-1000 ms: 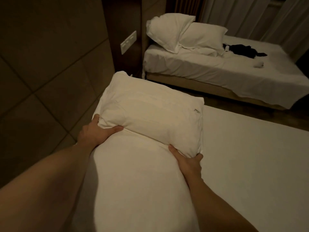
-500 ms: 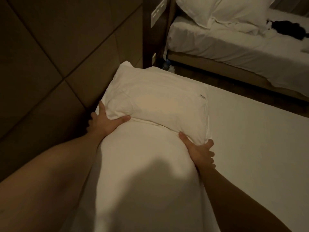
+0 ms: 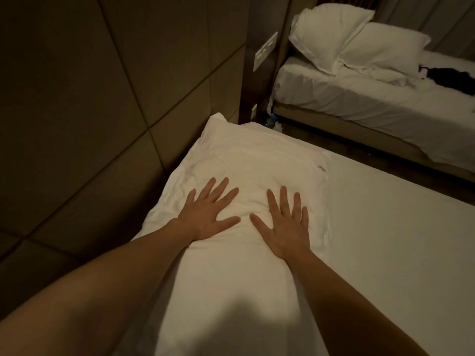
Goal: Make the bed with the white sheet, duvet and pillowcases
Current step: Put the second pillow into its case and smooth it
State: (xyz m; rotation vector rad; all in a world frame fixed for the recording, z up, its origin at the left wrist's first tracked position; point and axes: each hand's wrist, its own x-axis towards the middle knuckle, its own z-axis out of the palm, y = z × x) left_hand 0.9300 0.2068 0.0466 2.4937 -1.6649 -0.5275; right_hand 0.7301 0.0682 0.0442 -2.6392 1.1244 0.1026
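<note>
A white pillow (image 3: 257,160) in its pillowcase lies flat at the head of the bed, against the padded headboard. It rests partly on a second white pillow (image 3: 231,291) nearer to me. My left hand (image 3: 208,214) lies flat on the pillow's near edge with fingers spread. My right hand (image 3: 282,222) presses flat beside it, fingers straight. The white sheet (image 3: 398,240) covers the mattress to the right, smooth. No duvet is in view on this bed.
The brown padded headboard (image 3: 102,124) runs along the left. A switch panel (image 3: 264,51) sits on the wall post. Across a dark floor gap stands another bed (image 3: 372,106) with two white pillows (image 3: 359,44) and dark clothing (image 3: 452,78).
Both hands let go of the pillow's near corners and now lie flat on its top. The pillow has settled down against the headboard.
</note>
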